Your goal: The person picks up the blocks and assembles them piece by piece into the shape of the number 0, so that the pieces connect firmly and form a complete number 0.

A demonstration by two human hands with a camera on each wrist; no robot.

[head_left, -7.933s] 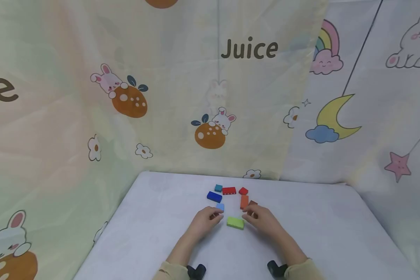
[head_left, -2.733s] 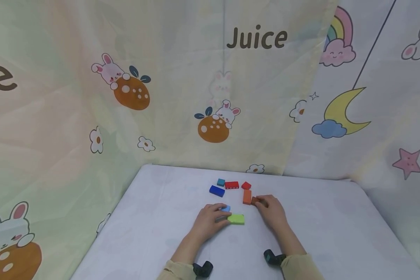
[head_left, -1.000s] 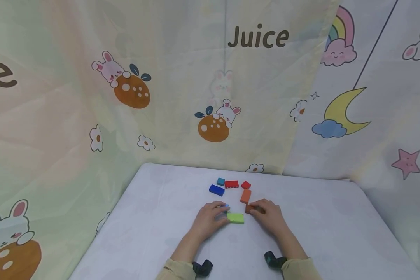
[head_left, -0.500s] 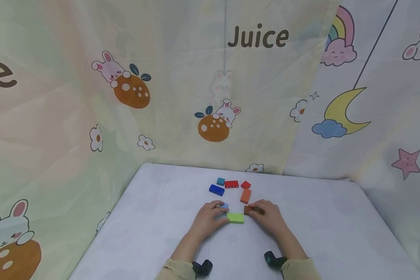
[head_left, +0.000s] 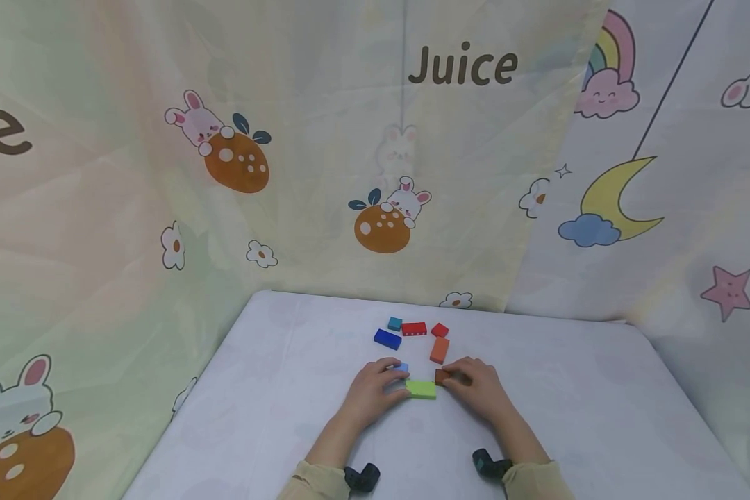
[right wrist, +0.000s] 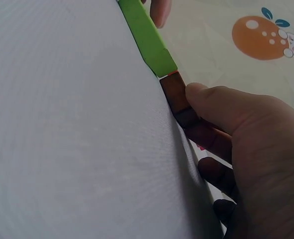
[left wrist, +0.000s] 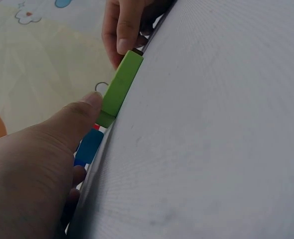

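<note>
- The green block lies flat on the white table, between the two hands and close to the person.
- The left hand rests on the table at the green block's left end – in the left wrist view its thumb presses against that end of the block, fingers curled loosely on the far side.
- A light blue block sits just behind the left hand's fingertips, half hidden by them; whether the fingers actually pinch it cannot be told.
- The right hand holds a small brown block, thumb on the near side and fingers curled over the far side.
- In the right wrist view the thumb lies against the brown block, and this block's end touches the right end of the green block – the two stand in line, corner to corner.
- Just behind the brown block lies an orange block, slightly tilted, near but apart from the green one.
- Farther back sit a red block, a red block with white dots, a teal block and a dark blue block, forming a loose arc.
- None of the blocks lies in a container; all rest straight on the tabletop.
- Behind the table hangs a cartoon curtain printed with "Juice", rabbits and oranges.
</note>
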